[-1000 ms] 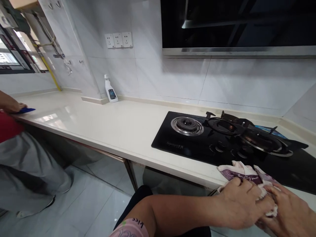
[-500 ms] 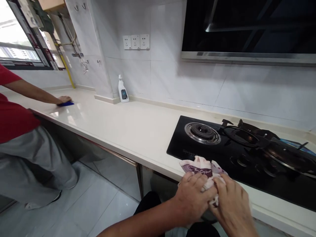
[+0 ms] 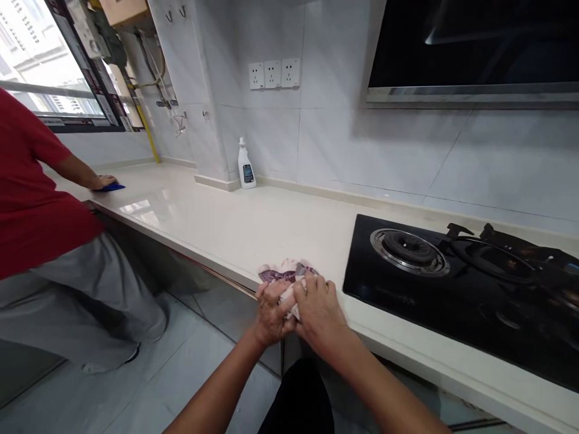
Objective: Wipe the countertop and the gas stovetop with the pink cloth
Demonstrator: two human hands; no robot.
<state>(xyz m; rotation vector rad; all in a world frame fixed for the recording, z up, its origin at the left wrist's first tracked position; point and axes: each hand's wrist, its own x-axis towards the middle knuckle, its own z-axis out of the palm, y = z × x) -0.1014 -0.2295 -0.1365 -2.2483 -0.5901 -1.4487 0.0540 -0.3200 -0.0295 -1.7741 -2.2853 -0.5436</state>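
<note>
A crumpled pink-and-purple patterned cloth (image 3: 289, 271) is bunched between my two hands at the counter's front edge. My left hand (image 3: 272, 313) is closed on the cloth from the left. Fingers of my right hand (image 3: 319, 306) curl over it from the right, close against the left hand. Part of the cloth spreads out ahead of my fingers over the pale countertop (image 3: 235, 232). To the right lies the black gas hob (image 3: 393, 289), with its left burner (image 3: 409, 247) bare of a pan support.
At the left a person in a red shirt (image 3: 40, 193) presses a blue cloth (image 3: 111, 187) on the counter. A white spray bottle (image 3: 246, 169) stands against the wall below the sockets (image 3: 272, 75). Dark pan supports (image 3: 493, 256) sit on the hob's right. The range hood (image 3: 474, 54) overhangs it.
Both my hands have moved left with the cloth, from the hob's front edge to the counter beside it. My view has shifted as well. The person's hand has slid slightly left.
</note>
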